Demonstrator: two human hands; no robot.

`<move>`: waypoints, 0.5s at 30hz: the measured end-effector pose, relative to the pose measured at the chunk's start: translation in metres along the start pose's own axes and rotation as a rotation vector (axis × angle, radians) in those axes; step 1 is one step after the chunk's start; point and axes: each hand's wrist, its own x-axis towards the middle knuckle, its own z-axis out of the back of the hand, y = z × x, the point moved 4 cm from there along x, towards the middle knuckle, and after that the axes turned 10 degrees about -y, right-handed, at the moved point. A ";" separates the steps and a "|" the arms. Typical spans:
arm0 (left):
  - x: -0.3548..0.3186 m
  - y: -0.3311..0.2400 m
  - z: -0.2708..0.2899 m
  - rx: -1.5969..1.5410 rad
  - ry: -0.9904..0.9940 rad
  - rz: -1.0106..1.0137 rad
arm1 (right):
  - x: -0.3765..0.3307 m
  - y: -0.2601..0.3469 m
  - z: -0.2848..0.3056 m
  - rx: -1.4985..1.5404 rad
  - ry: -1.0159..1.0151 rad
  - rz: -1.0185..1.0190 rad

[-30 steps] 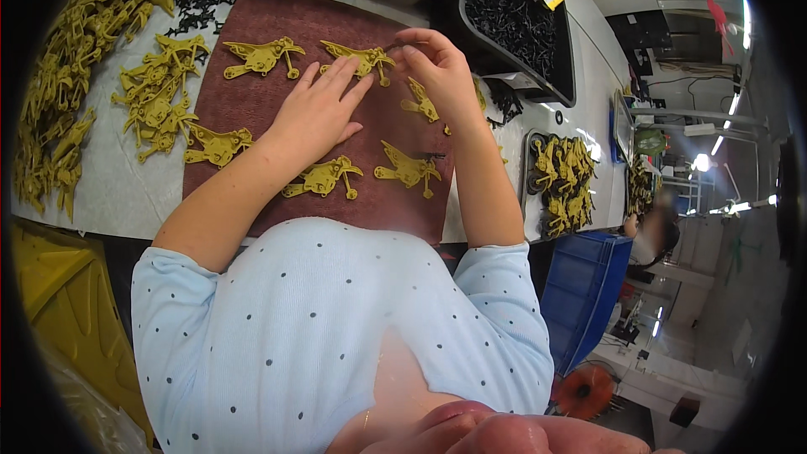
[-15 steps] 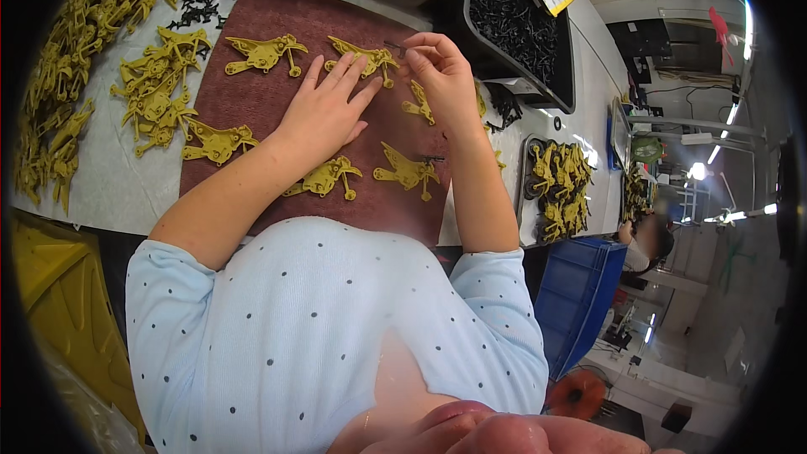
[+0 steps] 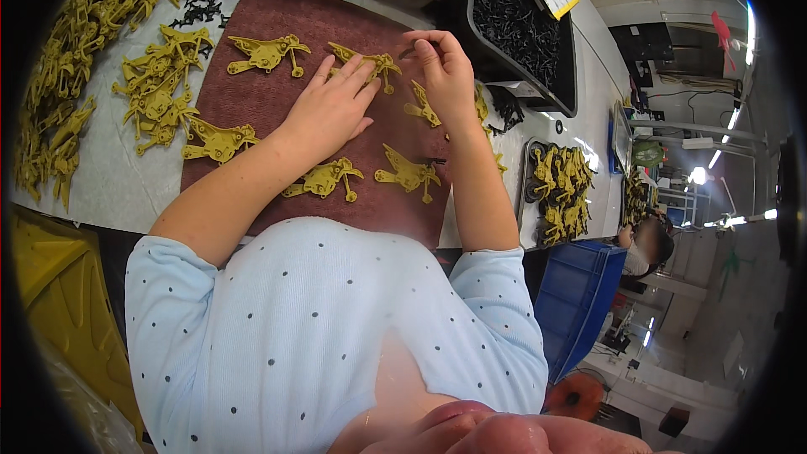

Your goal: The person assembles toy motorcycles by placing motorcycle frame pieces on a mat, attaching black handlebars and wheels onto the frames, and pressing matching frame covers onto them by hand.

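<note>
Partly covering the pale desk (image 3: pixel 101 172), maroon cloth (image 3: pixel 382 122) carries yellow parts (image 3: pixel 267 53); lamps (image 3: pixel 699 175) light the room. Left hand (image 3: pixel 332 113) lies spread; right hand (image 3: pixel 445 76) pinches a half-hidden dark piece (image 3: pixel 408 53).

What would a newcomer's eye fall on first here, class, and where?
Probably the heap of yellow parts at the far left. Then the reddish-brown cloth mid-picture, where the left hand lies over one yellow part and the right hand holds a small dark piece beside it. Next, the black bin of dark parts toward the upper right.
</note>
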 end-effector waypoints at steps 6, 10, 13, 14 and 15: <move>-0.003 -0.001 0.002 -0.063 0.052 0.006 | 0.001 0.002 -0.003 -0.304 -0.001 0.102; -0.006 -0.005 0.002 -0.010 0.016 -0.015 | 0.003 -0.013 -0.004 -0.224 0.026 0.019; -0.011 -0.015 0.001 0.156 -0.007 -0.050 | 0.003 0.004 -0.007 -0.500 0.087 0.579; -0.013 -0.016 0.000 0.157 -0.006 -0.049 | 0.002 0.006 -0.008 -0.498 0.087 0.579; -0.014 -0.017 -0.002 0.164 0.006 -0.048 | 0.002 0.006 -0.009 -0.470 0.101 0.489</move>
